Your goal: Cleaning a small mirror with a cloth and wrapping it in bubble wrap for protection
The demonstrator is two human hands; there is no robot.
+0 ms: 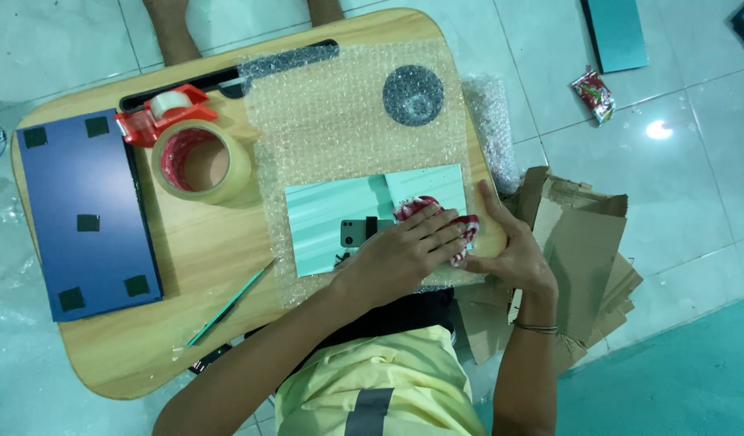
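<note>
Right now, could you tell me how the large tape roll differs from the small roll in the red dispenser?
The large tape roll lies flat and loose on the wooden table, its wide core open to the camera; the small roll sits mounted in the red dispenser. The large tape roll looks yellowish and clear with a red inner core, the small roll whitish. Both lie left of the bubble wrap, away from the hands.

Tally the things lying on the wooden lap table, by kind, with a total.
Tape rolls: 2, a big clear roll and a small one in a red dispenser
Bubble wrap sheets: 1
Pale green boxes: 1
Red snack packets: 1, under the left hand
Blue panels: 1
Green sticks: 1
Total: 7
</note>
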